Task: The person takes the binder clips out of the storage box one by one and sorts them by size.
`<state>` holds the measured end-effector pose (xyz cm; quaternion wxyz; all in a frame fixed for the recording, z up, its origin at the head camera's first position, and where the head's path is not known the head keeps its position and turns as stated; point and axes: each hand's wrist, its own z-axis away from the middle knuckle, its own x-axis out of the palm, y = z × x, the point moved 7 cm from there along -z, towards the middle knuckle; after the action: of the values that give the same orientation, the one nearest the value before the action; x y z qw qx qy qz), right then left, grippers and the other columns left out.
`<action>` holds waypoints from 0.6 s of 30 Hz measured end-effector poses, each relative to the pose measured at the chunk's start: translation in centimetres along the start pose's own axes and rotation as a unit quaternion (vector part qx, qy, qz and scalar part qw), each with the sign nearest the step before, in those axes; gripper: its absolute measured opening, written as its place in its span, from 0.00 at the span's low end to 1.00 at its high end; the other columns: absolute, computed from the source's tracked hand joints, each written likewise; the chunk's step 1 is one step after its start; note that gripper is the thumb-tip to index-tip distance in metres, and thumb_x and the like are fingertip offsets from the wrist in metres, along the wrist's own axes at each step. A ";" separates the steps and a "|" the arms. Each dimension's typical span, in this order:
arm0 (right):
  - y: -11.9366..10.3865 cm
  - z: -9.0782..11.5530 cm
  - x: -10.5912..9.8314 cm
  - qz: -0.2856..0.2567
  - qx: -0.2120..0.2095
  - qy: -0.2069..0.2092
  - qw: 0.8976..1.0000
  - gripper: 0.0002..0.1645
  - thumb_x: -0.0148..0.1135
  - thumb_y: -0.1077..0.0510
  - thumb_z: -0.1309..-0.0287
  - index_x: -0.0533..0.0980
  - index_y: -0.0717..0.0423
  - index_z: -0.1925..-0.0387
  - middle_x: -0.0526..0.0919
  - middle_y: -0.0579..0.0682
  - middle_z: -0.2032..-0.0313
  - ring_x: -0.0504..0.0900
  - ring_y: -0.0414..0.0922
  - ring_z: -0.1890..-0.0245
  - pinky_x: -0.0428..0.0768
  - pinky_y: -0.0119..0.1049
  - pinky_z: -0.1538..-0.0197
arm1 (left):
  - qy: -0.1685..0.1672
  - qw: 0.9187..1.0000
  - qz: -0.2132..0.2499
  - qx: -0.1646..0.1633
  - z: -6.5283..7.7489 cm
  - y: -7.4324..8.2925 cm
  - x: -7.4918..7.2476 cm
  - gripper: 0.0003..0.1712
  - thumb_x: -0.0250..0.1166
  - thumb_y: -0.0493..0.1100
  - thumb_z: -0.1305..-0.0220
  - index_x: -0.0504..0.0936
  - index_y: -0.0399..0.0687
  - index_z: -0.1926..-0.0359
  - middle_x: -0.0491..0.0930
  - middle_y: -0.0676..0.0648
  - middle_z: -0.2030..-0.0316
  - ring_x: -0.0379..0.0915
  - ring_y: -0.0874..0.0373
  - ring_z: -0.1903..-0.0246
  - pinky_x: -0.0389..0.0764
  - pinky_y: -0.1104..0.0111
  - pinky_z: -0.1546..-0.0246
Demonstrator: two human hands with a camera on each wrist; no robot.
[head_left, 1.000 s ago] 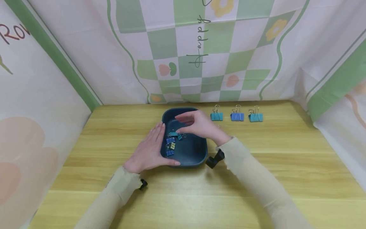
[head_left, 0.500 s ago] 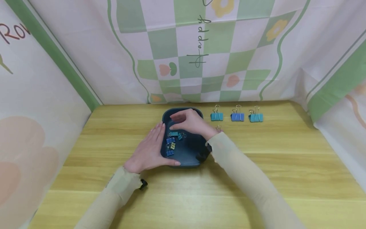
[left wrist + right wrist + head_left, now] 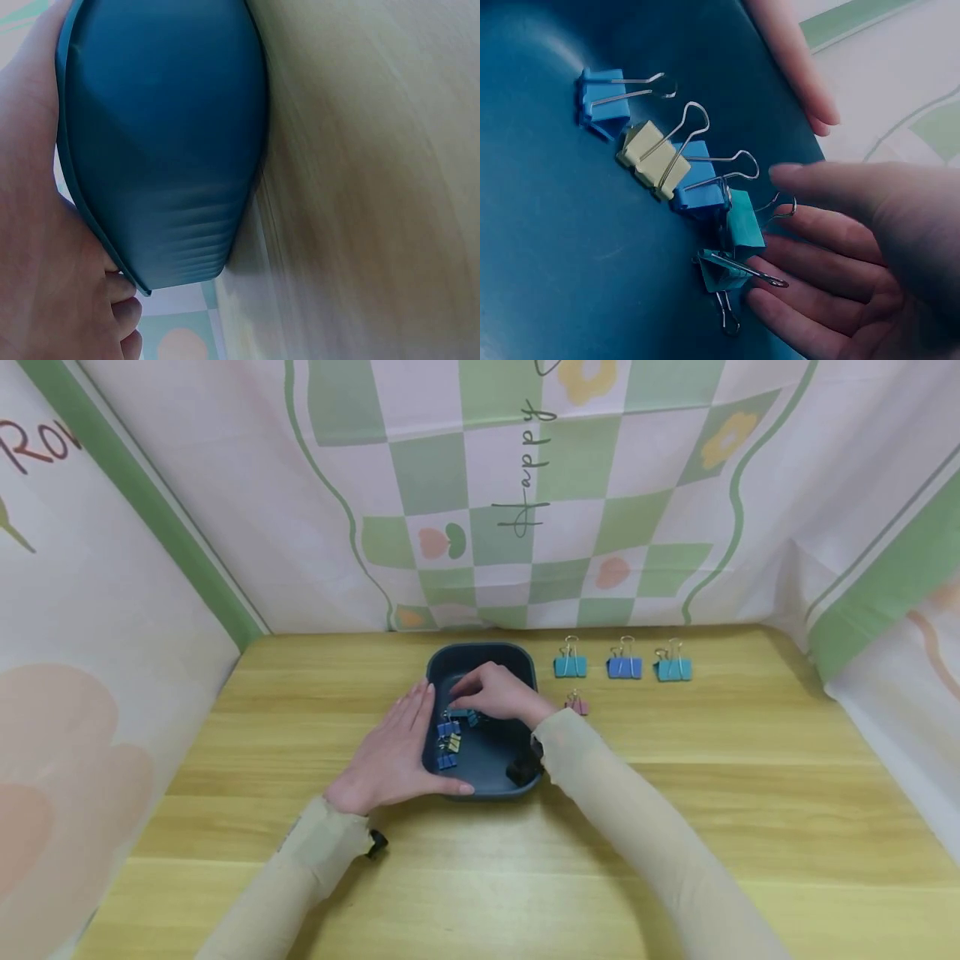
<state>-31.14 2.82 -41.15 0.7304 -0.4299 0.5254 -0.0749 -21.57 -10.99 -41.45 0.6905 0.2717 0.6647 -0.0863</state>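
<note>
A dark blue tray stands on the table with several small binder clips inside along its left side. My left hand lies along the tray's left rim with straight fingers, its thumb at the near rim. My right hand reaches into the tray. In the right wrist view its thumb and forefinger stand apart on either side of the wire handle of a teal binder clip. A second teal clip lies by the other fingers. Further along are a blue clip, a yellow clip and another blue clip.
Outside the tray, to its right, a teal clip, a blue clip and another teal clip stand in a row on the wooden table. Nearer stands a small pink clip. A patterned curtain closes off the back.
My right hand has moved left and then down in the tray to the teal clip, its fingertips drawing closer together. The pink clip has come into sight. My left hand stays put.
</note>
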 end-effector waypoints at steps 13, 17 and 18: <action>0.9 0.0 0.1 -0.003 0.021 0.003 1.000 0.15 0.59 0.59 0.27 0.85 0.58 0.46 0.87 0.50 0.57 0.84 0.42 0.65 0.83 0.35 0.58 | -0.001 1.000 0.002 -0.003 0.0 0.0 0.0 0.85 0.49 0.94 0.60 0.38 0.38 0.19 0.34 0.42 0.19 0.27 0.55 0.22 0.42 0.60 0.24; 0.9 0.0 0.1 -0.014 0.024 0.003 1.000 0.19 0.64 0.53 0.30 0.83 0.60 0.45 0.87 0.51 0.55 0.85 0.42 0.62 0.84 0.37 0.55 | 0.000 1.000 0.000 -0.002 0.0 0.1 -0.1 0.85 0.49 0.95 0.60 0.38 0.38 0.19 0.35 0.41 0.19 0.28 0.54 0.22 0.42 0.60 0.24; 0.8 0.0 0.1 -0.018 0.025 0.002 1.000 0.21 0.67 0.51 0.32 0.83 0.60 0.44 0.88 0.51 0.54 0.86 0.42 0.60 0.84 0.38 0.53 | 0.000 1.000 0.000 -0.003 0.0 0.1 -0.1 0.85 0.49 0.95 0.60 0.38 0.38 0.19 0.35 0.41 0.19 0.28 0.54 0.22 0.42 0.60 0.24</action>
<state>-31.34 3.29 -41.82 0.7386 -0.4206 0.5168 -0.1025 -21.52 -10.93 -41.35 0.6914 0.2700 0.6648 -0.0847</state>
